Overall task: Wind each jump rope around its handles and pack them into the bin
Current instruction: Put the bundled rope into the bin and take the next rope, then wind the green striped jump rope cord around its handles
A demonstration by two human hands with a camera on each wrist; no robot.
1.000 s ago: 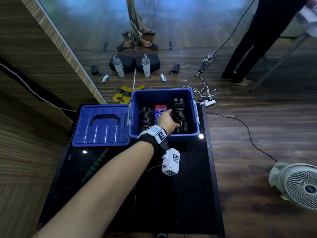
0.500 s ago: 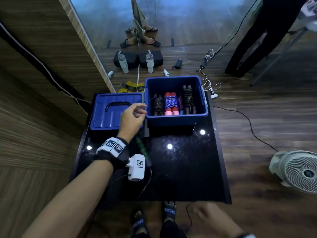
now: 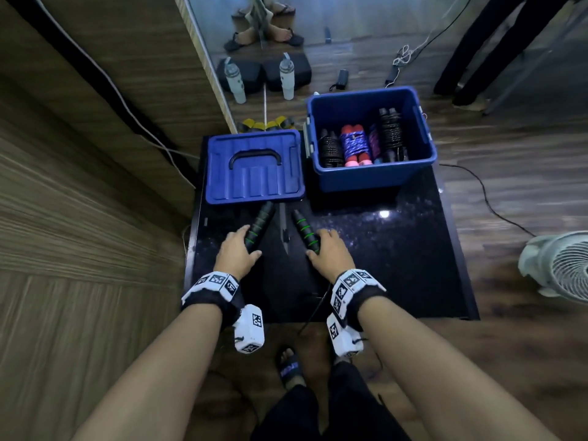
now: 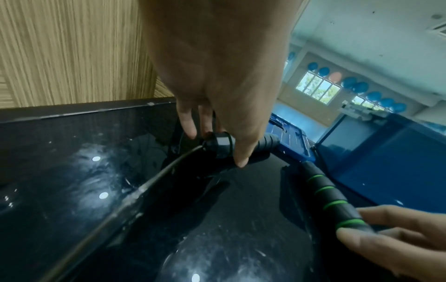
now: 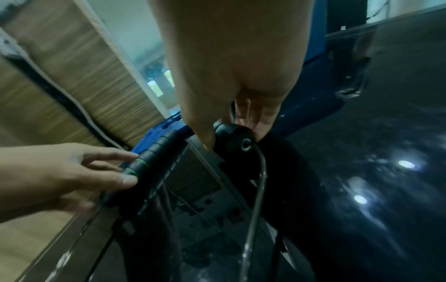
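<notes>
Gripping the black foam handle with green rings (image 3: 258,227), the left hand (image 3: 236,254) is curling round its near end, no longer hovering by the blue plastic lid (image 3: 253,167) as half a second ago; the right hand (image 3: 331,253), newly arrived, is clasping the matching second handle (image 3: 305,230); both handles are lying on the glossy black table (image 3: 397,249), thin cord (image 4: 135,192) trailing toward the person; beyond, the open blue plastic bin (image 3: 369,178) is holding four wound ropes (image 3: 354,144), the lid lying just beside it.

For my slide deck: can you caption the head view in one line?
Left hand and right hand each grip a green-ringed jump-rope handle on the black table, wound ropes already in the blue bin.
</notes>
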